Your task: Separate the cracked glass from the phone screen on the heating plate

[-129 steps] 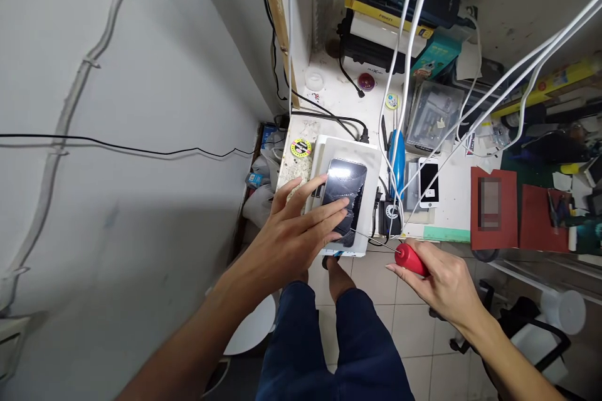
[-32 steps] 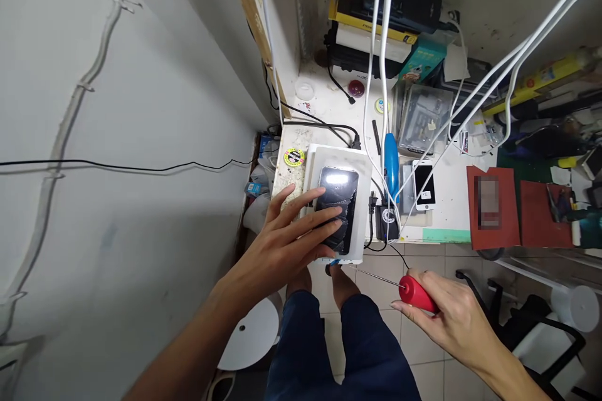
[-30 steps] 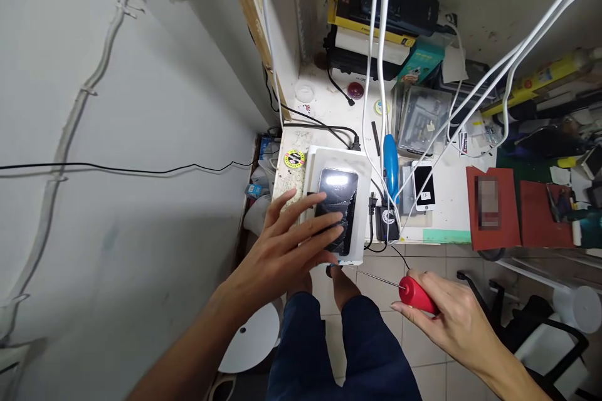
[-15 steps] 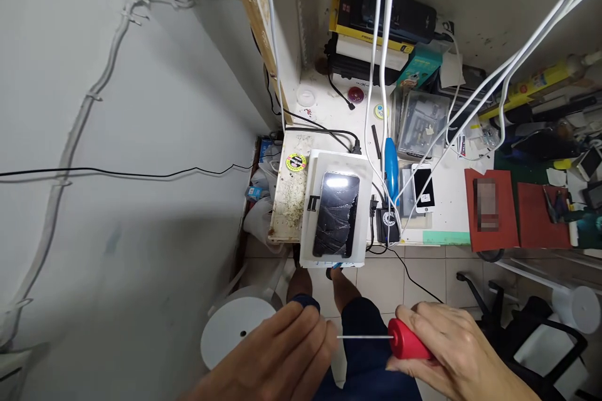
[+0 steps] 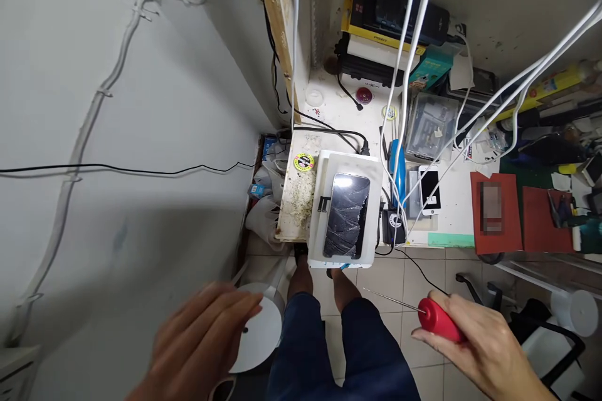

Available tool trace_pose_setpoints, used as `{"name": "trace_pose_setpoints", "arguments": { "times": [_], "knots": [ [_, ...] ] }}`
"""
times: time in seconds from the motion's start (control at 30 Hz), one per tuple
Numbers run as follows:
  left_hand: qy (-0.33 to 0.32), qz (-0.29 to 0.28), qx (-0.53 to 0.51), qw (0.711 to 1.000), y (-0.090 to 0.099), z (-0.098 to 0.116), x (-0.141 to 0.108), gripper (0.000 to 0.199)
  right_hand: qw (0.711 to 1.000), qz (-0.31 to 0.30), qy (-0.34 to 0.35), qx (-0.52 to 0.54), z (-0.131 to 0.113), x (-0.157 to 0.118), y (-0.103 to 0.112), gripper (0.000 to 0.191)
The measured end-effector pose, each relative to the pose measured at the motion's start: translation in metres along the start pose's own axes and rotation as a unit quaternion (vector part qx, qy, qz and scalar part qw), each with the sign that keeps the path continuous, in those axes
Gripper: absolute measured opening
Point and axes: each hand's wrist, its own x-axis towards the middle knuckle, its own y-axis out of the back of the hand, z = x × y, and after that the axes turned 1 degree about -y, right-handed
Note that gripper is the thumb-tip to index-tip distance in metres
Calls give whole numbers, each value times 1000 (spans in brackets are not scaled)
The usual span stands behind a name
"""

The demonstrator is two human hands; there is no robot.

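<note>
In the lower right, my right hand [image 5: 484,338] is wrapped around the red handle of a tool with a long thin metal shaft [image 5: 435,318], its tip pointing left and up over the floor. My left hand [image 5: 202,338] is at lower left, apart from the tool, its fingers curled and pressed together; whatever may be between them is hidden. Ahead of both hands, a dark phone screen [image 5: 347,216] with wrinkled, torn-looking streaks lies on a white, flat-topped box-shaped device [image 5: 316,244]. Neither hand touches it.
White cables [image 5: 414,31] hang in front of the bench. A blue-handled tool [image 5: 397,172], a white phone [image 5: 429,190] and a clear parts box [image 5: 431,125] lie right of the device. Below left stands a round white stool [image 5: 263,332]; a wall [image 5: 141,213] bounds the left side.
My left hand has moved left, away from the tool's shaft, uncovering its tip. My right hand has moved right with the tool, which now tilts up to the left. The view has shifted slightly.
</note>
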Motion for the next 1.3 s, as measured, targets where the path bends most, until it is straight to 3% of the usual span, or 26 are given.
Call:
{"name": "trace_pose_setpoints", "arguments": {
  "times": [0.07,0.27,0.43,0.53,0.7,0.93,1.07,1.3],
  "knots": [
    [55,9,-7,998,-14,-15,7,17,1000,3,-10,29,-1,-2,-5,32],
    [197,0,64,978,-78,-50,47,36,999,33,-7,22,-10,-1,-26,35],
    [221,-34,72,972,-109,-64,70,40,999,42,-21,14,-9,-1,-30,37],
    [197,-52,50,978,-113,-63,73,26,998,50,-20,23,-9,0,-31,34],
    [163,-66,34,984,-115,-69,69,45,997,59,-21,32,-8,2,-33,34],
    [182,-31,88,979,-122,-68,74,22,995,78,-44,35,-13,7,-28,33],
    [185,-19,116,976,-119,-63,78,31,990,92,-95,50,-12,14,-28,31],
    [142,1,99,985,-101,-64,78,19,977,89,-182,64,-5,32,-37,28]
  ]
}}
